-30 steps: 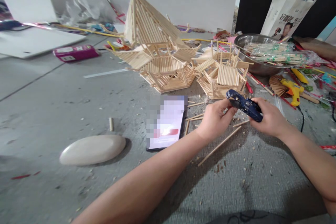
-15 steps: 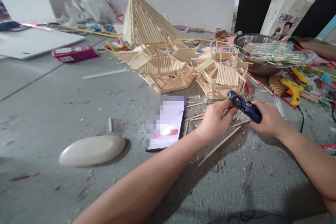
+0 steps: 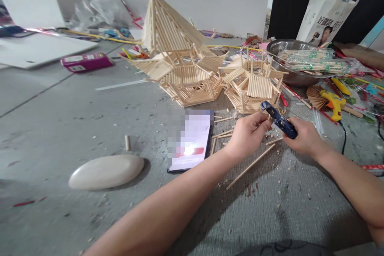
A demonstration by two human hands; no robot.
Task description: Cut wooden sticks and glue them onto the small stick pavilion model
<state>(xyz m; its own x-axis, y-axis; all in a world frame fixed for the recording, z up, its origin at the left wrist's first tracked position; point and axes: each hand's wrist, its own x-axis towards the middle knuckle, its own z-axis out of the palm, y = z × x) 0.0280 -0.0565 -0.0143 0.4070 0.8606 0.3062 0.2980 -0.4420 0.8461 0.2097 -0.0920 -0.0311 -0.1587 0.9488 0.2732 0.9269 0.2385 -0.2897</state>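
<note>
My right hand [image 3: 303, 138] is closed around the handles of blue cutters [image 3: 277, 119], whose jaws point up and to the left. My left hand [image 3: 247, 134] is curled with its fingertips pinched together right at those jaws; what it holds there is too small to make out. Both hands hover above the grey floor, over a long wooden stick [image 3: 250, 167] and several short stick pieces [image 3: 222, 133]. Just beyond them stands a small stick-built model [image 3: 253, 86]. A larger stick pagoda [image 3: 177, 58] with a pointed roof is to its left.
A phone [image 3: 192, 140] with a lit screen lies left of my left hand. A smooth pale stone [image 3: 106, 171] rests further left. A metal bowl [image 3: 277, 46] with packed chopsticks, a yellow glue gun [image 3: 333, 102], a paper bag [image 3: 328, 6] and a pink box [image 3: 85, 61] surround the area.
The blue cutters have tilted more upright in my right hand, and both hands have shifted very slightly; nothing else has moved.
</note>
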